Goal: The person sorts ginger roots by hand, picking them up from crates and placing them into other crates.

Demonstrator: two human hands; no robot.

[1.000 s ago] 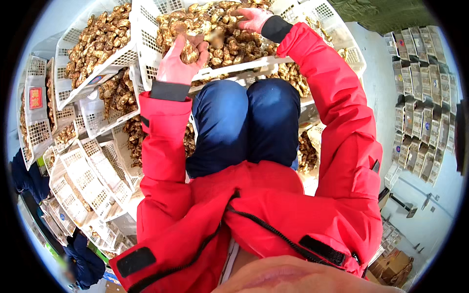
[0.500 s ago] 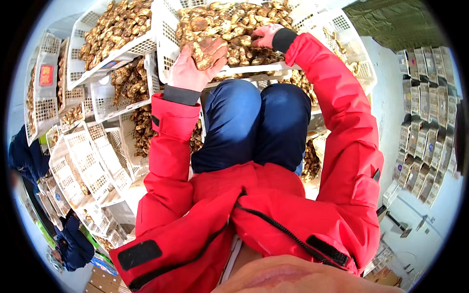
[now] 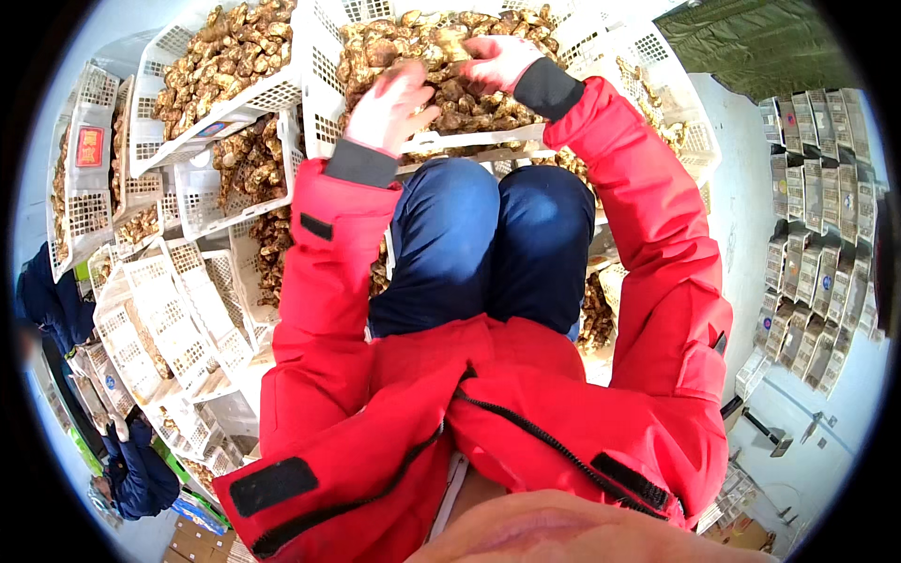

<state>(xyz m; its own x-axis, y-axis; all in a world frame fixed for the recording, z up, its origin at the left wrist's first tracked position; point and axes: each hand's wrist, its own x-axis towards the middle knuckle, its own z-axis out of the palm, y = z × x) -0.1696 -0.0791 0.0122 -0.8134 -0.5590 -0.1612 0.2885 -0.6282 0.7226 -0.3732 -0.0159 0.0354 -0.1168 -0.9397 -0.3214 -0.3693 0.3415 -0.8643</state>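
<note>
A white perforated crate (image 3: 324, 80) in front of my knees is heaped with brown and cream mushrooms (image 3: 460, 98). Above its near left part is my left hand (image 3: 389, 105), slightly blurred, with the fingers spread and nothing visible in them. My right hand (image 3: 502, 62) reaches over the crate from the right, its fingers stretched out leftward and apart. At its fingertips is a paler, smeared mushroom (image 3: 452, 41); whether they touch it is unclear.
More mushroom crates stand at the left (image 3: 214, 103) and right (image 3: 693, 108). Stacked white crates (image 3: 174, 300) fill the lower left, near people in dark blue clothes (image 3: 141, 469). Far right are rows of crates (image 3: 817, 253); a green cover (image 3: 760, 42) lies at the upper right.
The mushroom in my left hand is gone from it, and that hand has turned and spread its fingers. My right hand has shifted slightly left and its fingers have come up off the pile.
</note>
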